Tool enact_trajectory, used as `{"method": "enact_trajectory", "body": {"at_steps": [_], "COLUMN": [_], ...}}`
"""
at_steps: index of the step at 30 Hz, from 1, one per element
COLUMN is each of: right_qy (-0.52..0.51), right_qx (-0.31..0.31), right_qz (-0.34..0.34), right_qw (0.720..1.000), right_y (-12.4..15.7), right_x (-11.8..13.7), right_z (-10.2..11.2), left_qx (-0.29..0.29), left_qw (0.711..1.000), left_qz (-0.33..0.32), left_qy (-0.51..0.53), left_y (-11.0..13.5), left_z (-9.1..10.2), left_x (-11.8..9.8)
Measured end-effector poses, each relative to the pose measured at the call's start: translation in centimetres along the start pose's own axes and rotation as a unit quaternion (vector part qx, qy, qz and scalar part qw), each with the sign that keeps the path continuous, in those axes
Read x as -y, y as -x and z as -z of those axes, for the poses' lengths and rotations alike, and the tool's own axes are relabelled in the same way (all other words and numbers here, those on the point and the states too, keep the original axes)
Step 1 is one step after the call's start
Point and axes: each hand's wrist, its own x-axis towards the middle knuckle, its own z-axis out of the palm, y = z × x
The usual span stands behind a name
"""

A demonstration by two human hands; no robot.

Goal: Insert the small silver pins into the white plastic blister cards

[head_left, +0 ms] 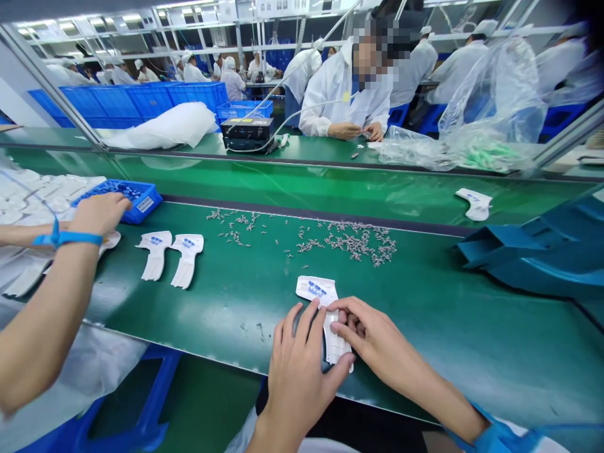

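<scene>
At the far left a co-worker's hand (101, 214), a blue strap at its wrist, rests on the rim of a blue tray (144, 200). Right of it two white pieces (155, 251) lie side by side on the green worktop (472, 340), and farther right small metal parts (352, 242) are scattered along the middle.

My left hand (297, 371) lies open, fingers spread flat on the near-left edge of the white piece (317, 290), thumb against its near end. The piece sits just in front of me, touching both hands. Its long axis runs near to far, leaning slightly left, with the wide end and its blue inserts pointing away from me. My right hand (372, 333) comes in from the right, fingers curled and their tips closed on the narrow stem. It holds the piece more tightly than the left.

Far right lie a lone white piece (474, 204) and a blue bin (542, 251).
</scene>
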Motion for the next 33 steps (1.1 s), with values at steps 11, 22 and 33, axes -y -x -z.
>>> {"method": "enact_trajectory", "body": {"at_steps": [11,22,33], "right_qy": [0.243,0.358,0.303], "right_qx": [-0.03,-0.003,0.003], "right_qz": [0.154,0.155,0.142], "right_qw": [0.957,0.921,0.942], "right_y": [-10.8,-12.0,-11.4], "right_x": [1.6,2.2,3.3], "right_z": [1.9,0.3,1.9], "left_qx": [-0.028,-0.051,-0.046], "left_qw": [1.0,0.999,0.999], "left_qz": [0.0,0.005,0.003], "left_qy": [-0.008,0.013,0.007], "left_y": [0.0,0.2,0.2], "left_z": [-0.3,-0.6,-0.4], "left_x": [0.1,0.4,0.3]}}
